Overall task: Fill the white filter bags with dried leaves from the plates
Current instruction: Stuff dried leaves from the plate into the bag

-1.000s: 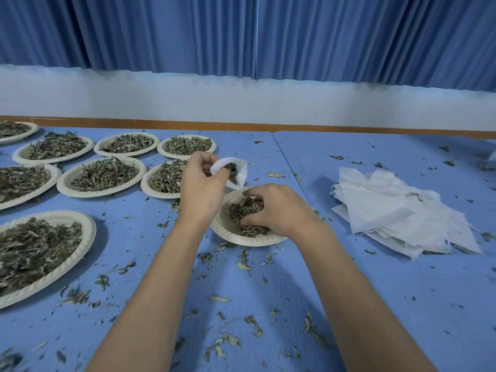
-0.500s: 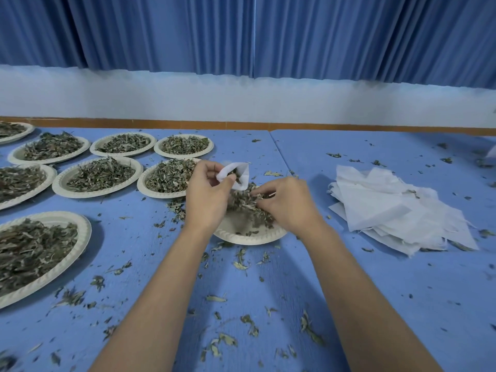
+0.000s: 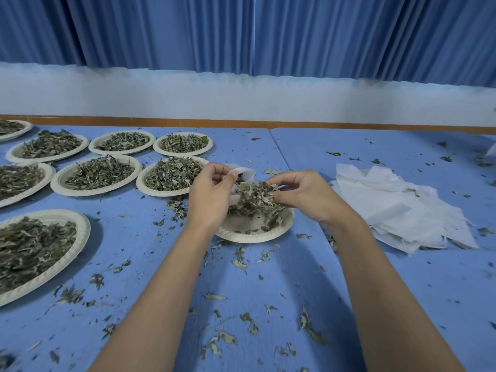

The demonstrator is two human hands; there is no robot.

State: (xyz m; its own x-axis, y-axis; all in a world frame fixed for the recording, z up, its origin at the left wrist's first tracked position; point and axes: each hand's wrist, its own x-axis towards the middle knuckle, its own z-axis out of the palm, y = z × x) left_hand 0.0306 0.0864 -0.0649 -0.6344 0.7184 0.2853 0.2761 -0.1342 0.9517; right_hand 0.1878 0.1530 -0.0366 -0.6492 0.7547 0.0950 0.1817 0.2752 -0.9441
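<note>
- The white filter bag sits above the near plate, its mouth pinched open by your left hand. How full it is cannot be told.
- Your right hand has its fingers curled round a clump of dried leaves at the bag's mouth.
- That plate is nearly bare, but the other plates are heaped.
- The pile of empty bags on the desk suggests most of the work remains.

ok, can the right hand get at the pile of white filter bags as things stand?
Likely yes: the pile of filter bags lies just beside the right hand, with nothing between. But that hand is pinching a clump of dried leaves, so it must let those go first.
</note>
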